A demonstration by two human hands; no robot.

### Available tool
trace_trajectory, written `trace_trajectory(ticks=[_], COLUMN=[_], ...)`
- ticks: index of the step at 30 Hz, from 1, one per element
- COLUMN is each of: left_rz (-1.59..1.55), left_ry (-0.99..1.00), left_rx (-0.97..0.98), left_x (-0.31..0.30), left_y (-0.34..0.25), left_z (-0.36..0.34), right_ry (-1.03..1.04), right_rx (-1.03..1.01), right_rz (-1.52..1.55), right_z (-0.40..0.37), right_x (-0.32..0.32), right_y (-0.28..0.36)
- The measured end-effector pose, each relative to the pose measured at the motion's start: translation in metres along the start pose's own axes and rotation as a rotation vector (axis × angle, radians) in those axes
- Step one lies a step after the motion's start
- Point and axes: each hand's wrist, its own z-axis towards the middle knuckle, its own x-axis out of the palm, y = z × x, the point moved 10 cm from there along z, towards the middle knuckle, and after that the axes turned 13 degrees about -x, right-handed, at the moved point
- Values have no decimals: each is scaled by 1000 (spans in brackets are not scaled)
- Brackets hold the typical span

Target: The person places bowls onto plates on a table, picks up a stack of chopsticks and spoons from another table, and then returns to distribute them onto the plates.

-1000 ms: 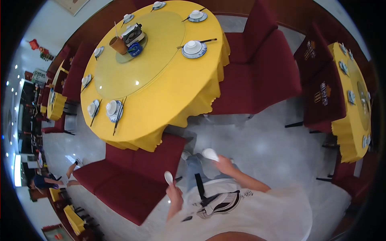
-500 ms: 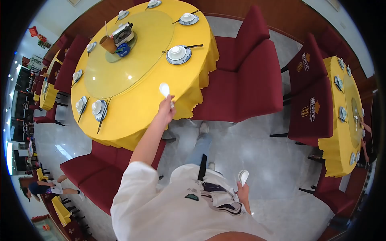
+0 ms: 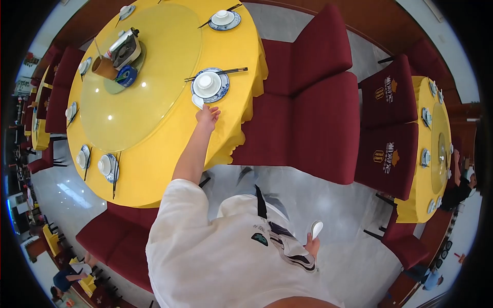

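Observation:
A white soup spoon (image 3: 197, 101) touches the near left edge of a blue-patterned plate (image 3: 224, 93) on the yellow-covered table. My left hand (image 3: 207, 117) pinches it by the handle end, the other fingers spread out to the right. On that plate sits a white bowl (image 3: 207, 83), and a pair of dark chopsticks (image 3: 233, 71) lies across the plate's far side. Low beside my body, my right hand (image 3: 312, 244) is closed around more white spoons (image 3: 317, 228); how many is hard to make out.
A glass turntable (image 3: 154, 108) covers the table's middle, bearing a brown cup (image 3: 104, 68) and a blue container (image 3: 126, 76). Maroon chairs (image 3: 321, 123) stand close on the right. Other place settings ring the table. Another person (image 3: 457, 190) is at the far right table.
My left hand has moved forward with the spoon, from above the table's edge to the plate. The view has shifted closer to the table. My right hand still holds spoons.

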Motion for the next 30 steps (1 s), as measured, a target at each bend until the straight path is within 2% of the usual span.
trace_trajectory(ticks=[2,5,9,12,14,18,20,22,23,25,27,28,30], left_rz=[98,233,326,396,536,563,514,435,460,477,603,663,828], left_ry=[-25,-11,66,80,43,9,-154,-349,-375,-418,-384,-347,-199], left_rx=[-8,-38,-36,22,42,27,-7,142,196,304,415,461,500], left_x=[3,11,21,24,23,24,-3,-14,-10,28,93,138,244], left_y=[0,1,0,-8,-13,-14,-21,-32,-29,-5,29,57,132], left_z=[7,12,26,22,28,11,9,-26,-53,-122,-183,-204,-250], right_ry=[-8,-8,-26,6,50,68,88,103,50,12,108,98,151], right_rx=[-69,-96,54,36,-107,-121,-172,-230,-321,-436,-187,-205,-129], right_rz=[-50,-144,9,-20,-128,-105,-167,-32,-29,-24,193,206,452], right_z=[3,12,29,51,71,103,117,138,152,183,195,203,208], right_x=[4,6,5,-5,-10,-36,-62,-88,-103,-143,-170,-187,-211], right_y=[23,26,2,-2,3,4,19,23,20,21,20,31,40])
